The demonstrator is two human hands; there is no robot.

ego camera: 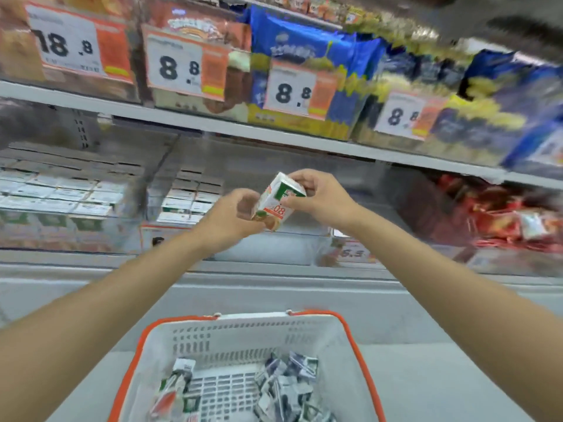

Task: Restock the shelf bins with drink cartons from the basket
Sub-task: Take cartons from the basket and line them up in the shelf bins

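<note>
Left hand and right hand hold 1 carton between them, in front of the shelf.

At far left, a clear bin is packed with rows of white-and-green stock; the next bin holds fewer stacks. The left hand's fingers curl round the carton's lower end. The carton is tilted (white, green and orange, its print blurred). The right hand pinches its upper end with thumb and fingertips. Red packets lie at far right. Above, 4 price tags read 18.8, 8.8, 8.8, 8.8. Below the arms sits the basket, white with an orange rim, holding a few loose cartons at its left and a heap at its right.
</note>
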